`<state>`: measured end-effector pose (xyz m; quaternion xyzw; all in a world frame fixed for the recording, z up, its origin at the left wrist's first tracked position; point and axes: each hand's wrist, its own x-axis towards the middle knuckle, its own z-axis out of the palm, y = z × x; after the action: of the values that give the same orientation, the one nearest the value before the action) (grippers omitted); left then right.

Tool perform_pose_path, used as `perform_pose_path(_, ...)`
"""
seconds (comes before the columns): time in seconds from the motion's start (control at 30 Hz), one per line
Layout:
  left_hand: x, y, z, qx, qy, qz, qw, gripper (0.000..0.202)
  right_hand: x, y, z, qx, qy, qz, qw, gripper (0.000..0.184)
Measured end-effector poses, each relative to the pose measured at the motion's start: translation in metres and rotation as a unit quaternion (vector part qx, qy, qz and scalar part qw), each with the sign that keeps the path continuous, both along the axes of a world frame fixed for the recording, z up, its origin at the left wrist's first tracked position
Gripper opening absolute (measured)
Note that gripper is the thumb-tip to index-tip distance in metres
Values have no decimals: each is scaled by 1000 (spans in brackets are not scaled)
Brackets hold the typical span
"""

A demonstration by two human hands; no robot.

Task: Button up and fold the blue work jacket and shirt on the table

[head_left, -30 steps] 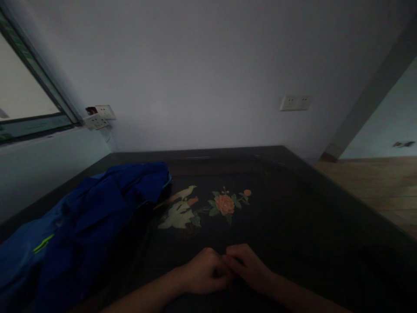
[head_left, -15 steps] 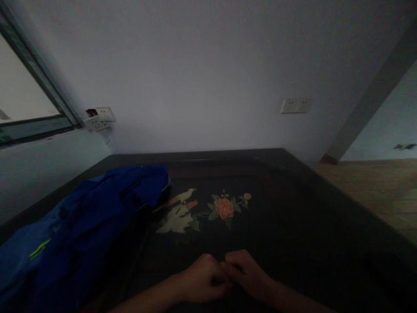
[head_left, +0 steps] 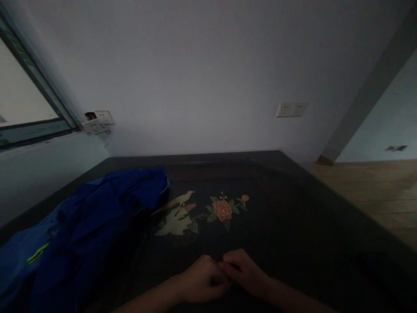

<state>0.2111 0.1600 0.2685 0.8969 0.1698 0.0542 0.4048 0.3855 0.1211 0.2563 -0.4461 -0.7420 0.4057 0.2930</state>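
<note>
My left hand (head_left: pixel 202 280) and my right hand (head_left: pixel 245 273) meet at the near middle of a dark, glossy table (head_left: pixel 286 226). Both are closed, with curled fingers touching each other. Whether anything small sits between the fingers is too dark to make out. Just beyond them, the tabletop carries a picture of a pale bird (head_left: pixel 180 199) and a pink flower (head_left: pixel 223 209) with green leaves. A crumpled blue garment (head_left: pixel 107 204) with a yellow-green strip lies to the left, apart from my left hand.
Behind the table rises a plain wall (head_left: pixel 195 87) with a double socket (head_left: pixel 291 109) at right. More sockets (head_left: pixel 97 126) sit in the left corner by a window (head_left: pixel 26 82). Wooden floor (head_left: pixel 374 182) shows at the right. A dark, flat shape (head_left: pixel 384 274) lies at lower right, hard to make out.
The view has shifted slightly, so the wall sockets and table sit a little lower and farther left. My hands stay together in the same pose.
</note>
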Motion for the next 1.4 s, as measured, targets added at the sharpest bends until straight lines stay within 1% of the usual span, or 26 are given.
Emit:
perform_pose_path(0.23, 0, -1, -1, 3, -19, 3, 1000, 18, 0, -2, 1, -7, -14, -3, 1000, 54)
perform_pose_path(0.4, 0, 0, -1, -8, -35, 1, 999, 18, 0, -2, 0, 2, -5, 2, 1000, 54)
perform_pose_path(0.63, -1, 0, -4, -1, -45, -5, 999, 17, -1, -2, 0, 8, -10, -5, 1000, 56)
perform_pose_path(0.87, -2, -1, -3, 15, -31, 8, 999, 21, -1, -2, -1, 6, -19, -4, 1000, 57)
perform_pose_path(1.07, -2, -1, -4, 22, -47, 6, 999, 24, -1, -2, -1, 10, -13, -1, 1000, 57)
perform_pose_path(1.2, -3, -1, -5, 33, -44, -3, 998, 26, -1, -3, 2, 4, -14, 2, 1000, 56)
perform_pose_path(1.4, -3, 0, -5, 62, -31, -16, 997, 28, -2, -4, 1, 5, -16, 2, 1000, 53)
